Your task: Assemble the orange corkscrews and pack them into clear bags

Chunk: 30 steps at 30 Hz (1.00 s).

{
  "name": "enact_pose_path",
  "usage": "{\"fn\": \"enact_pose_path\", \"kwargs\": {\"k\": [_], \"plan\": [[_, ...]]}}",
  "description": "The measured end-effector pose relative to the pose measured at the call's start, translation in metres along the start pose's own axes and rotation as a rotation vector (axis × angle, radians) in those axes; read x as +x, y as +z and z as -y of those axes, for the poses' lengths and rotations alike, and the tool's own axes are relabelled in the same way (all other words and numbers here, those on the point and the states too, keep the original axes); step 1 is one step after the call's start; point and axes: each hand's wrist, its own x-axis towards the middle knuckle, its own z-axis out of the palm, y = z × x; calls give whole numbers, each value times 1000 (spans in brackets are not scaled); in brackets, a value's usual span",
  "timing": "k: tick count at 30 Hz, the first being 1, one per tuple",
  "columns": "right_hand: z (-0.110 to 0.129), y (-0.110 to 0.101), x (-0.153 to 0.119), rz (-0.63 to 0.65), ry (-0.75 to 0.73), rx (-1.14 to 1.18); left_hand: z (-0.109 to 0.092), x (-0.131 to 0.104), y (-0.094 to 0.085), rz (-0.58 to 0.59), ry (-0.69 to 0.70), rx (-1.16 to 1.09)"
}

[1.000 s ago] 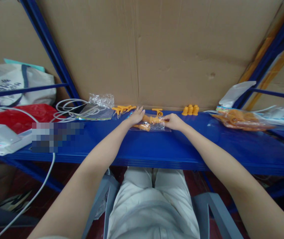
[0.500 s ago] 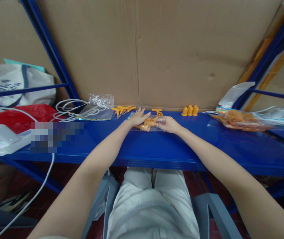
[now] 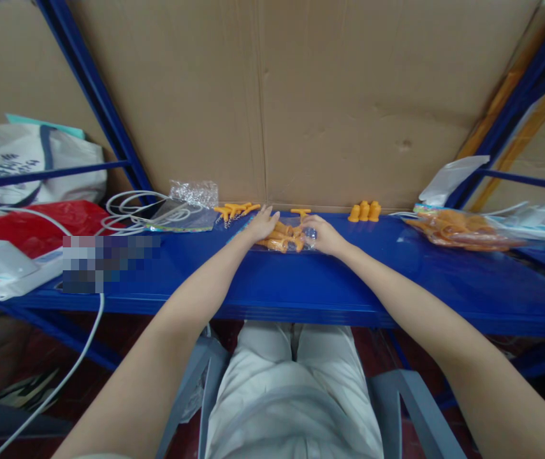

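Note:
A clear plastic bag (image 3: pixel 296 247) with orange plastic parts inside lies flat on the blue table. My left hand (image 3: pixel 263 225) rests on its left end, fingers stretched out and apart. At the right end, my right hand (image 3: pixel 324 234) curls its fingers over the bag's edge. Just behind the bag lies an orange T-shaped handle (image 3: pixel 300 211). Several orange T-handled corkscrews (image 3: pixel 236 209) with metal spirals lie beyond my left hand. Orange bell-shaped pieces (image 3: pixel 364 211) stand upright to the right, near the cardboard.
A cardboard wall (image 3: pixel 339 115) closes off the back of the blue table (image 3: pixel 348 280). On the right lies another bag of orange parts (image 3: pixel 463 229). Left are an empty-looking clear bag (image 3: pixel 183 218), white cables (image 3: pixel 131 199), a power strip (image 3: pixel 28 271) and red plastic (image 3: pixel 47 220).
My right hand has shifted slightly up and its fingers now reach over the bag's end. The orange parts inside have spread or shifted. My left hand stays nearly in place.

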Motion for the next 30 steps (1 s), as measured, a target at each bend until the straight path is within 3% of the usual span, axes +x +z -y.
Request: {"fn": "enact_pose_path", "kwargs": {"k": [5,9,13,18,30], "plan": [[12,-8,0,138,137,-186,-12,-14,-16,-104,-116,144],[15,-8,-1,210,107,-115,-18,-21,-25,-151,-199,240],[13,-4,-2,204,39,40,-16,-20,-27,-164,-190,220],[12,-3,-4,196,59,122,-9,-15,-26,-196,-203,189],[15,-12,-4,221,23,-61,-6,-14,-23,-153,-72,225]]}}
